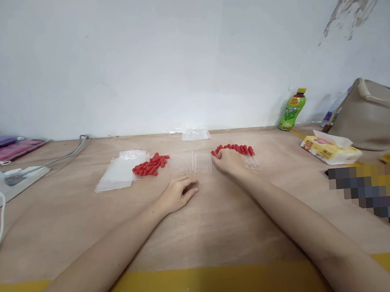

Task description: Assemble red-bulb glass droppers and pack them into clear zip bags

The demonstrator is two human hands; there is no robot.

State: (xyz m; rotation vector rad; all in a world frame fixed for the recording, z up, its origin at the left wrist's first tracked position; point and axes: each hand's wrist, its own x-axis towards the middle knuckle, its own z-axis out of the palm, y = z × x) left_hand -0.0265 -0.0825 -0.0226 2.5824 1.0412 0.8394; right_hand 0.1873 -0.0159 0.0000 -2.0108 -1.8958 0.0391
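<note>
My left hand [177, 193] rests on the wooden table [201, 226] with fingers loosely curled and nothing in it, just in front of a row of clear glass tubes [190, 163]. My right hand [227, 161] lies over the row of assembled droppers with red bulbs [237, 150], fingers closed on their left end. A loose pile of red rubber bulbs [151, 164] lies left of the tubes. Clear plastic bags [121, 170] sit further left.
A green drink bottle [292, 110] stands against the wall at the right, with a tissue pack [330, 149] and a beige bag [373, 114] nearby. A power strip and cables [21, 175] lie at the left. Another clear bag [196, 134] is by the wall.
</note>
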